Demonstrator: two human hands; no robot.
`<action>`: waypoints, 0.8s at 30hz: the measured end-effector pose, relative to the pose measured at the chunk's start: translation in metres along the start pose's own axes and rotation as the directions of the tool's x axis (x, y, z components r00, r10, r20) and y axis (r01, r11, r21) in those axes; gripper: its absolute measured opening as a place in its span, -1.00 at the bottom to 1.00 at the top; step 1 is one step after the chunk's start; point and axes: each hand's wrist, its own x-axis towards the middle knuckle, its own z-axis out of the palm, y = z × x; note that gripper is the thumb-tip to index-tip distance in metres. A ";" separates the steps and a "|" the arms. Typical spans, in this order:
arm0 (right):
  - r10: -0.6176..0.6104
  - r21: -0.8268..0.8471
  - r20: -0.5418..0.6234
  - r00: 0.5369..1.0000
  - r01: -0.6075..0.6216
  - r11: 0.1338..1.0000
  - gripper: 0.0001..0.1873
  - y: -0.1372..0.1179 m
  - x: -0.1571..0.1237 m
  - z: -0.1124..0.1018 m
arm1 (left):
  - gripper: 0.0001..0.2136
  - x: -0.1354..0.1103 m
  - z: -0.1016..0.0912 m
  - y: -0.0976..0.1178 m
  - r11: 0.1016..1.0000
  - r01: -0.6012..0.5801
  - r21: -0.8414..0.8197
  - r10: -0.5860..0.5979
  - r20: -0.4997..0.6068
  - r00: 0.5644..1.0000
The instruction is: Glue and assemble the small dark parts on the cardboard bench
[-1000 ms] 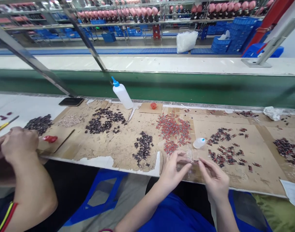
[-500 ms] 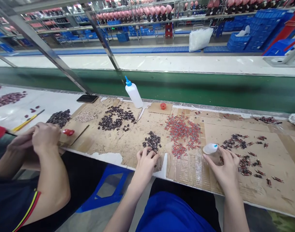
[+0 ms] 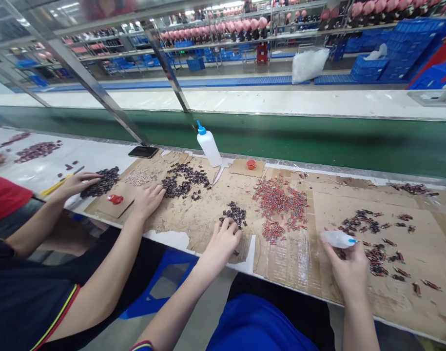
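My left hand [image 3: 223, 240] rests with curled fingers on a small heap of dark little parts [image 3: 235, 214] on the cardboard sheet [image 3: 204, 219], and whether it pinches one I cannot see. My right hand [image 3: 347, 265] grips a small white squeeze bottle with a blue tip [image 3: 338, 239], held on its side with the tip pointing right. Just right of it lies a scatter of dark and red parts [image 3: 372, 239]. A pile of red parts [image 3: 279, 202] lies between my hands.
A co-worker on the left reaches both hands, one [image 3: 147, 199] at a larger dark heap [image 3: 182, 180], the other [image 3: 74, 184] at another heap [image 3: 102, 181]. A tall white bottle [image 3: 208, 145], a red cap [image 3: 251, 164] and a phone [image 3: 143, 152] stand near the green conveyor [image 3: 318, 139].
My right hand has picked up the small bottle and laid it on its side. My left hand stays at the small dark heap. The co-worker's hands have spread out to the heaps.
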 end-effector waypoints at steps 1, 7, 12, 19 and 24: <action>0.051 0.062 -0.018 0.999 -0.050 0.997 -0.52 -0.001 -0.001 -0.002 | -0.91 0.002 -0.001 0.001 0.999 -0.030 0.017 0.030 0.011 0.999; 0.153 0.259 -0.130 0.980 -0.115 0.959 -0.52 -0.009 -0.006 -0.014 | -0.86 0.006 -0.009 0.005 0.989 -0.110 0.103 0.106 0.047 0.993; 0.172 0.418 -0.153 0.973 -0.094 0.903 -0.61 -0.005 -0.008 -0.020 | -0.84 0.004 -0.005 0.010 0.988 -0.090 0.130 0.084 0.051 0.995; 0.285 0.612 -0.091 0.954 -0.172 0.772 -0.64 0.000 -0.001 -0.033 | -0.87 -0.002 0.007 0.004 0.990 -0.038 0.134 0.035 0.026 0.999; 0.338 0.695 -0.069 0.939 -0.197 0.691 -0.61 -0.004 -0.005 -0.030 | -0.83 -0.001 -0.009 0.003 0.993 -0.108 -0.045 0.110 0.031 0.993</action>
